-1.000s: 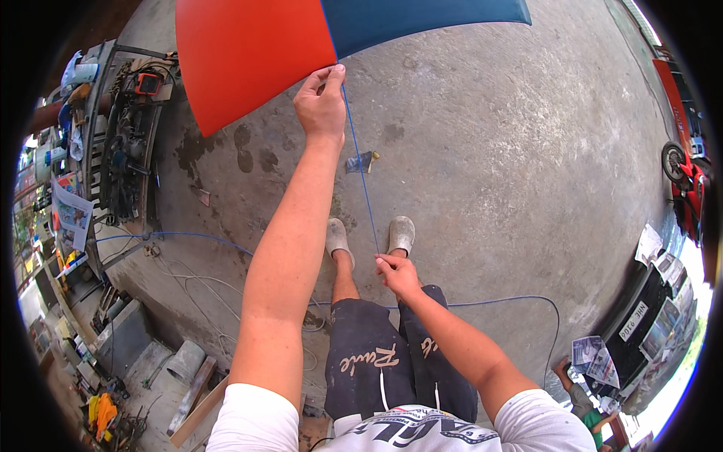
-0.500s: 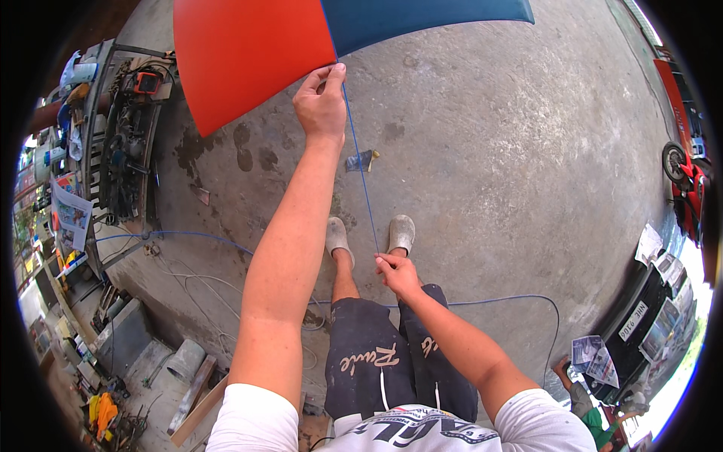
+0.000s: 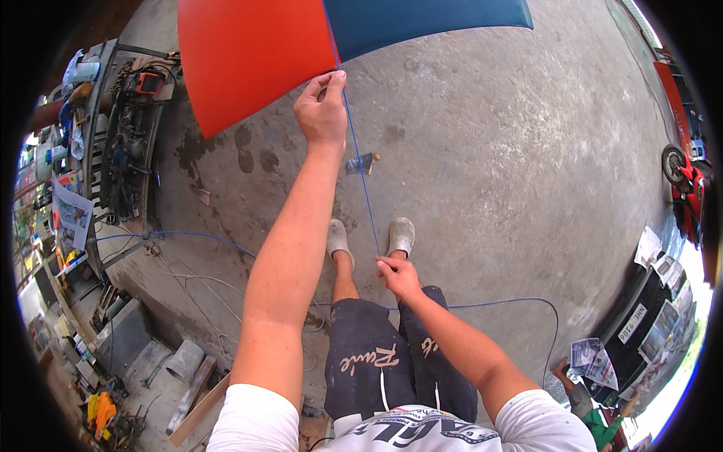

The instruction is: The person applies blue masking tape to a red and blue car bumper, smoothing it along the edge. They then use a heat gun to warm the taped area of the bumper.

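Observation:
A curved panel, red [image 3: 248,60] on its left part and dark blue [image 3: 433,21] on its right, fills the top of the view. A thin bright blue strip [image 3: 360,166] runs along the seam between the two colours and on down toward me, stretched straight. My left hand [image 3: 322,117] is closed at the panel's near edge, thumb and fingers pinching the strip where it leaves the seam. Lower, in front of my shorts, my right hand [image 3: 401,277] pinches the strip's near end between thumb and fingers. The panel's far side lies outside the picture.
A metal rack [image 3: 98,143] loaded with tools stands at the left. A blue hose [image 3: 497,303] crosses the concrete floor behind my feet. A crumpled scrap [image 3: 363,163] lies ahead. At the right are a red motorcycle [image 3: 687,184] and a paper-covered black car part [image 3: 629,339], with a person's arm nearby.
My left hand and the panel's near edge have shifted slightly toward me. My right hand has dropped a little, and the strip is still taut between both hands.

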Available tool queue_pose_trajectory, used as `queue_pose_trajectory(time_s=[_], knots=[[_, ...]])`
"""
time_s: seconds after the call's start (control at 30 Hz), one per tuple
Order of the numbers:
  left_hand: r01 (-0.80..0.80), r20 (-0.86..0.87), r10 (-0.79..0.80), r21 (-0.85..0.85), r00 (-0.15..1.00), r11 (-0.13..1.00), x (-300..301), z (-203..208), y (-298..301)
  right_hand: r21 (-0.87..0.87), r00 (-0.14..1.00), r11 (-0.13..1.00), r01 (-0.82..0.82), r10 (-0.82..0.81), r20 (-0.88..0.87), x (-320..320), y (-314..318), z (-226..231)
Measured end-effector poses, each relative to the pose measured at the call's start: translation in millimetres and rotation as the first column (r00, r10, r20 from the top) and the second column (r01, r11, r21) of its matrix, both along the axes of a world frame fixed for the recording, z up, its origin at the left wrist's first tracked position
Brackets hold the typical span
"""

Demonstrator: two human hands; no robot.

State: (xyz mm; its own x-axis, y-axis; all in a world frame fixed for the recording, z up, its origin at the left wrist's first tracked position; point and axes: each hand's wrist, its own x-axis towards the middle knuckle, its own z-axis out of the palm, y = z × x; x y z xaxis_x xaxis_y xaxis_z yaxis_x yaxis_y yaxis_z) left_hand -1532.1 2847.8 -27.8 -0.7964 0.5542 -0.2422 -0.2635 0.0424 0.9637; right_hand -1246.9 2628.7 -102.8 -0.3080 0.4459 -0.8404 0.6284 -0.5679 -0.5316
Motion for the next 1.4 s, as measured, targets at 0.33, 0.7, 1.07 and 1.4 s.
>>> queue_pose_trajectory(time_s=[0.33,0.7,1.07,1.4], knots=[[-0.001,0.006,0.001,-0.002,1.0,1.0,3.2,2.0,-0.6,-0.011,1.0,1.0,-0.004,0.005,0.025,0.8,0.7,0.7],[0.011,0.052,-0.012,0.028,0.999,1.0,5.2,8.4,-3.7,-0.035,1.0,0.999,-0.008,0.008,0.0,1.5,1.8,3.2],[0.033,0.13,-0.033,0.001,0.991,0.999,6.9,30.8,-3.7,-0.039,0.995,0.999,-0.019,0.015,-0.098,4.9,1.6,22.4],[0.009,0.132,-0.009,0.003,0.991,1.0,5.1,18.2,-5.0,-0.053,0.997,0.999,-0.009,0.005,-0.075,5.9,-0.5,11.6]])
